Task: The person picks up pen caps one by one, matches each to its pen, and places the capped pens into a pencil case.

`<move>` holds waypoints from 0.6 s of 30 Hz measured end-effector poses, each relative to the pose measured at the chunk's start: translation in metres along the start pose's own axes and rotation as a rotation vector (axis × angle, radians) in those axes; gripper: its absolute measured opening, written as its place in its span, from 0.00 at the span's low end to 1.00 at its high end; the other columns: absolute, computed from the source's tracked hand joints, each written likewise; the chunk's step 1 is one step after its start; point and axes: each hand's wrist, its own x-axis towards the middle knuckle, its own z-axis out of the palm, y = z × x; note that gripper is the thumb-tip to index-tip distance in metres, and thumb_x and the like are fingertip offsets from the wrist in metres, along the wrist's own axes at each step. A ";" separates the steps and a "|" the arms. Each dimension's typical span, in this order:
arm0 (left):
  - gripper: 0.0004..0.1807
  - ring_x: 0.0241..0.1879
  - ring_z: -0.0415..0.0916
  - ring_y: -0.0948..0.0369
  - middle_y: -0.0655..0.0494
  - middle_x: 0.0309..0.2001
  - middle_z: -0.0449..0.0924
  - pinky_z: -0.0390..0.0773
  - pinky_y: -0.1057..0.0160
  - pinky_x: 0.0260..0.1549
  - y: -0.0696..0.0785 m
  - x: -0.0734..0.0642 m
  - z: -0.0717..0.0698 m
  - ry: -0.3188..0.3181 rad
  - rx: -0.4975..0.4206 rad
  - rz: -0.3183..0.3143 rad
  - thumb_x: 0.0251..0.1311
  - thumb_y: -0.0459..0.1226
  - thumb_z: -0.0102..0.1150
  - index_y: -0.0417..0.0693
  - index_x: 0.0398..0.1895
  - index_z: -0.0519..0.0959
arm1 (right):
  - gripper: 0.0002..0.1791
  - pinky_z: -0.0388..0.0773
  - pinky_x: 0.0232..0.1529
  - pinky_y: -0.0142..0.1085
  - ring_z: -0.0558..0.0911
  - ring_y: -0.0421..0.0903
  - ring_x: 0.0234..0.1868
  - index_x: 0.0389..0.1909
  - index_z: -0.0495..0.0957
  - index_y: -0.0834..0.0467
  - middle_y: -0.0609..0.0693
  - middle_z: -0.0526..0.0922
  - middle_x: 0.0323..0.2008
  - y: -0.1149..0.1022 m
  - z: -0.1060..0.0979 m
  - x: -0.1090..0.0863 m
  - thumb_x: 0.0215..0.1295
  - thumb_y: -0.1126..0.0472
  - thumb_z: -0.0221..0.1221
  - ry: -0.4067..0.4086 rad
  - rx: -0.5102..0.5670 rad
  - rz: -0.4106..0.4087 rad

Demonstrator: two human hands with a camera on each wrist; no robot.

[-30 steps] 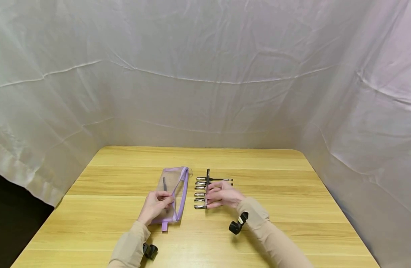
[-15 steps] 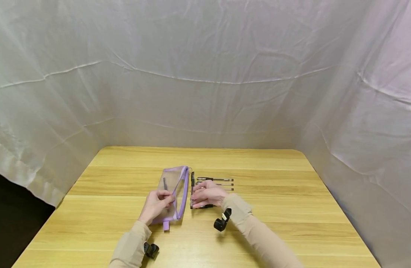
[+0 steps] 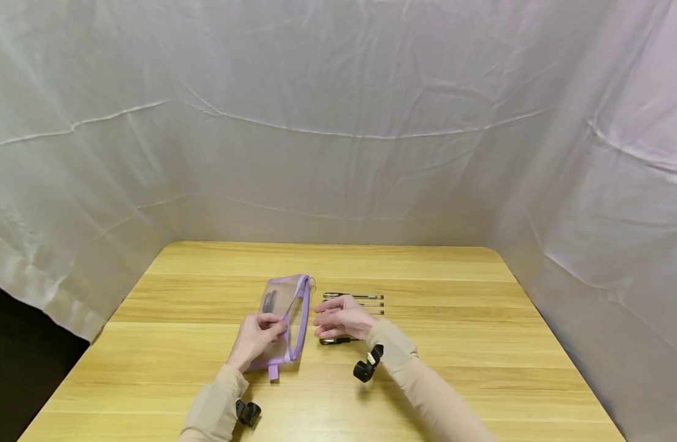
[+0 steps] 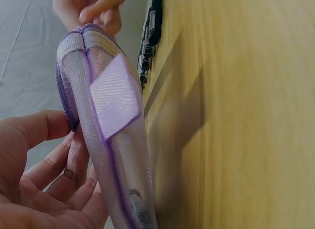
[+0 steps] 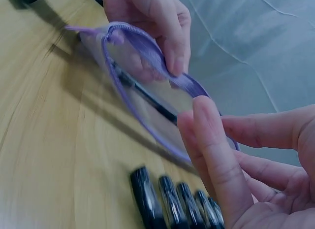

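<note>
My left hand (image 3: pixel 255 337) pinches the near lip of a purple-trimmed mesh zip pouch (image 3: pixel 302 328) lying at the middle-left of the table. In the right wrist view the zipped mouth gapes, and a dark pen (image 5: pixel 152 101) lies inside. Through the mesh, dark pen parts (image 3: pixel 269 301) show side by side. My right hand (image 3: pixel 344 319) hovers just right of the mouth with relaxed fingers and holds nothing. Beneath and beside it several black-capped clear pens (image 3: pixel 355 296) lie in a row, partly hidden by the hand.
A purple fabric tab (image 4: pixel 116 98) sticks out from the pouch's near end. At its far end hangs a small metal ring (image 3: pixel 313 283). Grey cloth (image 3: pixel 338 172) surrounds the wooden table (image 3: pixel 454 307) at the back and sides.
My right hand has carried a pen left from over the row to the pouch and let it go; it now shows inside the mesh. My left hand has kept its pinch.
</note>
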 end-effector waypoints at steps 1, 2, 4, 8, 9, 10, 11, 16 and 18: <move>0.11 0.28 0.82 0.59 0.40 0.33 0.88 0.82 0.67 0.28 0.001 0.000 -0.001 0.001 0.002 0.003 0.62 0.29 0.64 0.25 0.42 0.83 | 0.26 0.86 0.36 0.32 0.88 0.44 0.31 0.64 0.66 0.77 0.78 0.79 0.53 0.001 -0.004 -0.003 0.68 0.73 0.57 0.005 -0.005 -0.005; 0.11 0.27 0.82 0.59 0.40 0.33 0.88 0.82 0.68 0.28 0.001 0.000 -0.001 -0.001 0.007 0.014 0.62 0.29 0.64 0.25 0.42 0.83 | 0.26 0.86 0.35 0.32 0.88 0.43 0.31 0.64 0.67 0.77 0.77 0.80 0.52 0.002 -0.007 -0.006 0.67 0.72 0.58 0.012 -0.013 -0.008; 0.10 0.26 0.81 0.62 0.42 0.32 0.88 0.80 0.69 0.27 -0.002 0.002 -0.001 -0.001 0.008 0.020 0.62 0.29 0.64 0.27 0.41 0.84 | 0.25 0.86 0.33 0.31 0.87 0.42 0.29 0.63 0.68 0.76 0.73 0.84 0.48 0.004 -0.014 -0.014 0.67 0.71 0.59 0.029 -0.034 -0.011; 0.09 0.26 0.80 0.64 0.45 0.32 0.88 0.80 0.70 0.28 -0.002 0.002 -0.002 -0.004 0.004 0.010 0.61 0.29 0.64 0.29 0.40 0.85 | 0.24 0.84 0.29 0.29 0.85 0.41 0.27 0.61 0.70 0.76 0.63 0.87 0.40 0.007 -0.027 -0.028 0.66 0.71 0.60 0.061 -0.070 -0.028; 0.09 0.26 0.80 0.65 0.45 0.32 0.88 0.80 0.70 0.28 -0.002 0.001 -0.001 -0.004 -0.001 0.008 0.61 0.29 0.64 0.30 0.40 0.85 | 0.24 0.83 0.29 0.28 0.84 0.40 0.26 0.60 0.70 0.76 0.62 0.87 0.40 0.009 -0.031 -0.031 0.65 0.71 0.61 0.069 -0.079 -0.035; 0.08 0.25 0.80 0.65 0.46 0.32 0.88 0.80 0.70 0.28 -0.003 0.001 -0.001 -0.003 -0.006 0.013 0.61 0.29 0.65 0.30 0.40 0.85 | 0.24 0.83 0.28 0.28 0.84 0.40 0.26 0.60 0.70 0.76 0.61 0.86 0.39 0.010 -0.035 -0.034 0.65 0.71 0.61 0.076 -0.090 -0.042; 0.09 0.25 0.80 0.66 0.46 0.31 0.88 0.80 0.70 0.28 -0.004 0.001 -0.001 -0.005 -0.007 0.033 0.61 0.29 0.65 0.29 0.39 0.85 | 0.24 0.82 0.27 0.27 0.83 0.39 0.25 0.60 0.71 0.76 0.60 0.86 0.39 0.012 -0.038 -0.037 0.65 0.70 0.61 0.085 -0.111 -0.050; 0.09 0.24 0.79 0.67 0.52 0.28 0.87 0.80 0.70 0.26 -0.007 0.000 -0.001 -0.010 -0.031 0.122 0.59 0.30 0.65 0.29 0.36 0.85 | 0.22 0.74 0.20 0.24 0.77 0.36 0.22 0.58 0.74 0.73 0.52 0.82 0.37 0.020 -0.053 -0.049 0.64 0.68 0.62 0.116 -0.206 -0.096; 0.08 0.24 0.79 0.67 0.52 0.28 0.88 0.80 0.70 0.26 -0.008 0.001 -0.001 -0.009 -0.037 0.113 0.59 0.30 0.65 0.30 0.37 0.85 | 0.21 0.71 0.19 0.24 0.75 0.36 0.21 0.56 0.75 0.73 0.51 0.80 0.36 0.022 -0.058 -0.052 0.64 0.67 0.63 0.116 -0.241 -0.125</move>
